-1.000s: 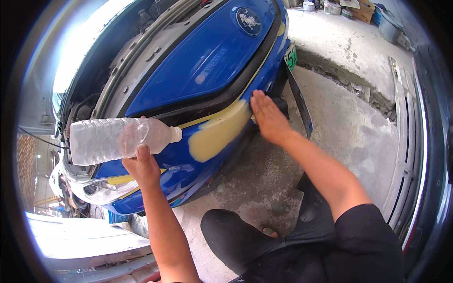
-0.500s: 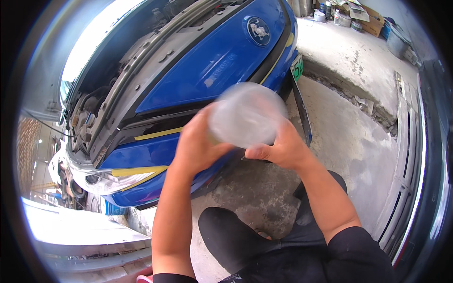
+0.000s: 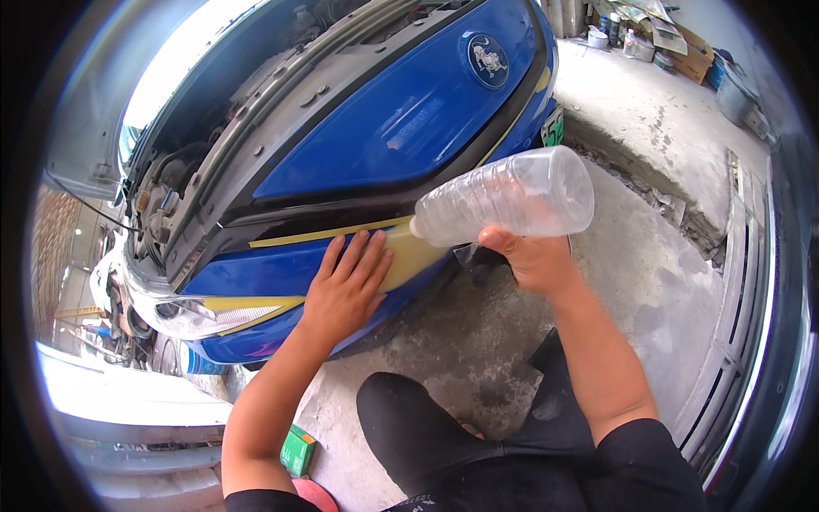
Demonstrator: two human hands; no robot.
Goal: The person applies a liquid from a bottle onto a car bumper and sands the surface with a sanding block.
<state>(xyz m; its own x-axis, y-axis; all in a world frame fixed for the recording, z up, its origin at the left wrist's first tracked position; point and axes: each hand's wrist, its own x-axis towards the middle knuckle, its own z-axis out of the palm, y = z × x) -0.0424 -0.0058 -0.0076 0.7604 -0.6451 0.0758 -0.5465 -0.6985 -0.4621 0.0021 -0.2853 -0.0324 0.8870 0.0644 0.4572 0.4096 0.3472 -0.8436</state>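
Observation:
My right hand (image 3: 539,260) grips a clear ribbed plastic bottle (image 3: 516,194), its thumb on the near side. The bottle lies tilted on its side, with its narrow white end pointing left at a dull yellow patch (image 3: 411,256) on the blue car bumper (image 3: 256,275). Whether that end touches the patch I cannot tell. Flat on the bumper, at the left edge of the patch, rests my left hand (image 3: 345,286), its fingers stretched out and slightly spread. A strip of yellow tape (image 3: 311,237) runs just above the fingertips.
The car's hood is up over the engine bay (image 3: 183,171). Yellow tape edges the headlight (image 3: 235,320). A green box (image 3: 298,450) and a red item (image 3: 316,493) lie by my left arm. Cans and a cardboard box (image 3: 693,58) stand at the far right, beyond a concrete step.
Both hands were round the blurred bottle, its base toward me. My left hand has let go and come down onto the bumper; my right has swung the bottle sideways. The green box has come into view.

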